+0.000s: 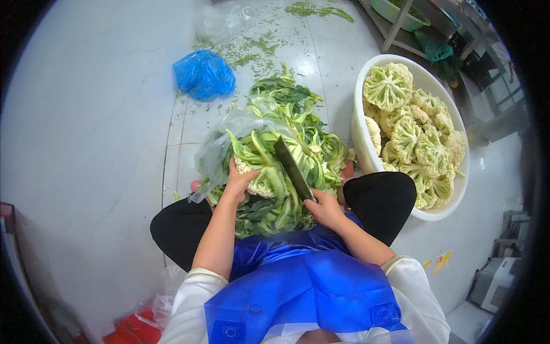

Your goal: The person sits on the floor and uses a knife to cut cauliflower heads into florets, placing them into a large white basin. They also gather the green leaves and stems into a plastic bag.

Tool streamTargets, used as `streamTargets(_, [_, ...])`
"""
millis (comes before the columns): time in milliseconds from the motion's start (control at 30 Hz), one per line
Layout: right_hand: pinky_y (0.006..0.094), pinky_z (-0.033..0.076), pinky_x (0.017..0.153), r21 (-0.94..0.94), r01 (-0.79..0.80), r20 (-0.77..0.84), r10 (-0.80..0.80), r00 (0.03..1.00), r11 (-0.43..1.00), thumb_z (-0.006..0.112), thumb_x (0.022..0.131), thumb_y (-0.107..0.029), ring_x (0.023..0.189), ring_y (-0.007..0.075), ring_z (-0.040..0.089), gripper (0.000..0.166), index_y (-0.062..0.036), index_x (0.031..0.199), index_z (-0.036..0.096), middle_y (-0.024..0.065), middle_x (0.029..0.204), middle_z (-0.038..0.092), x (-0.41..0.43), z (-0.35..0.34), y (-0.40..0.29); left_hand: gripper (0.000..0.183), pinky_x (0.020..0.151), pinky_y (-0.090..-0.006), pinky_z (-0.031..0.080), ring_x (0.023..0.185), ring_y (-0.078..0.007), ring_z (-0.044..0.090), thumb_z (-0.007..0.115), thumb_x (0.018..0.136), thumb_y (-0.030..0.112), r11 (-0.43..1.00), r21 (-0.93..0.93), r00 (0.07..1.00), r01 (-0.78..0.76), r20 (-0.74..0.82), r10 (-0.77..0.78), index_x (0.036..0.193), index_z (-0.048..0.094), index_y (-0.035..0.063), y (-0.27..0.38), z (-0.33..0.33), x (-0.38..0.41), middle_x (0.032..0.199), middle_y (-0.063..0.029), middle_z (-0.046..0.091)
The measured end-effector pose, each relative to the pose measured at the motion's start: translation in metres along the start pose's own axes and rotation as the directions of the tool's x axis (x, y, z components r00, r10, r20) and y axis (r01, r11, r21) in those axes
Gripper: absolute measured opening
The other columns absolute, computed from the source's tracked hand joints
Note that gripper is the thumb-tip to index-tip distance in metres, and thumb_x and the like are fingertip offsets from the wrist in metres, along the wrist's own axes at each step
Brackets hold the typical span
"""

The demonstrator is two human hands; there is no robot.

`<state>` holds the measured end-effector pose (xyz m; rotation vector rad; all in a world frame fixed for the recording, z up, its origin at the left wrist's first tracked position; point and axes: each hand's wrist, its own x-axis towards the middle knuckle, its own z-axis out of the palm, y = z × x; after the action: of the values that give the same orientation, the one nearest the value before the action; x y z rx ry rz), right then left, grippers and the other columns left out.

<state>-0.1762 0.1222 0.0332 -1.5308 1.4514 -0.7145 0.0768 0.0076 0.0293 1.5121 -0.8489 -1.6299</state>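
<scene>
My left hand (241, 181) grips a cauliflower head (262, 185) from its left side; leaves and a pale green stem are on it. In my right hand (323, 208) is the handle of a cleaver-like knife (294, 169), its broad blade pointing up and left beside the cauliflower. Beneath and beyond lies a heap of cauliflower leaves (326, 161) between my knees, with a clear plastic bag (215, 144) at its left. Trimmed cauliflower heads (404, 139) fill a large white tub (462, 189) on the right.
A crumpled blue plastic bag (204, 74) lies on the tiled floor beyond the heap. Green scraps (253, 49) are scattered near it. A metal shelf (397, 26) holding a green basin (397, 15) stands at the upper right. Something red (137, 329) is at the lower left.
</scene>
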Motion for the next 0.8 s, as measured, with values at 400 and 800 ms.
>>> streamTargets(400, [0.0398, 0.049, 0.068, -0.675, 0.209, -0.095, -0.364, 0.926, 0.707, 0.067, 0.077, -0.025, 0.083, 0.03, 0.058, 0.057, -0.0113, 0.129, 0.049, 0.0126, 0.088, 0.059, 0.057, 0.063, 0.023, 0.062, 0.092, -0.0335, 0.045, 0.106, -0.0219, 0.056, 0.054, 0.07, -0.005, 0.985, 0.045, 0.981, -0.165, -0.093, 0.168, 0.129, 0.038, -0.0005, 0.054, -0.066, -0.143, 0.119, -0.0121, 0.053])
streamTargets(800, [0.0341, 0.046, 0.071, 0.484, 0.25, -0.184, -0.181, 0.966, 0.839, 0.058, 0.085, -0.019, 0.076, 0.0219, 0.058, 0.021, -0.0018, 0.098, 0.056, 0.0099, 0.083, 0.059, 0.056, 0.029, -0.158, 0.061, 0.091, -0.0314, 0.044, 0.106, -0.02, 0.055, 0.055, 0.072, -0.002, 0.926, 0.057, 0.915, -0.374, -0.138, 0.378, 0.131, 0.039, -0.0024, 0.07, -0.022, -0.156, 0.117, -0.0138, 0.054])
